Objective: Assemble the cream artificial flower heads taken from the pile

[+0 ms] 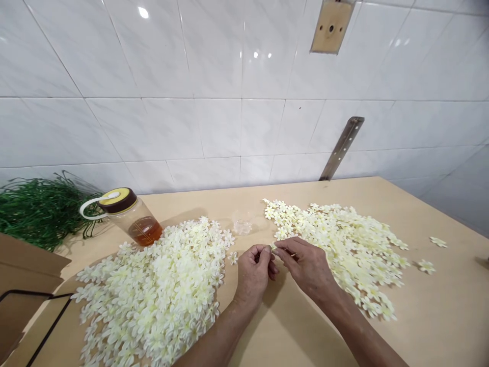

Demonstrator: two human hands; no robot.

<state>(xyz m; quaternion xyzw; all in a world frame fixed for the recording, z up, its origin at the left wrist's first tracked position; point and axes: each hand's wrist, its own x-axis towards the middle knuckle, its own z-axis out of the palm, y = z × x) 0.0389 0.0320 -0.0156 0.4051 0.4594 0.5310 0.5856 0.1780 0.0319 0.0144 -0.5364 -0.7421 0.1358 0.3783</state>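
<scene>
Pale wooden table (451, 306), left flower heap (153, 300), right flower heap (351, 244), right hand (309, 262) and left hand (254, 270) nearly closed, fingertips together between the heaps, pinching one small pale flower (273, 246)

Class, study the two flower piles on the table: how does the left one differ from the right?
The left pile is heaped thick; the right pile spreads thinner and flatter. The left pile sits beside the bottle, while the right pile has no bottle near. Both hold small, pale, yellow-centred flowers.
</scene>
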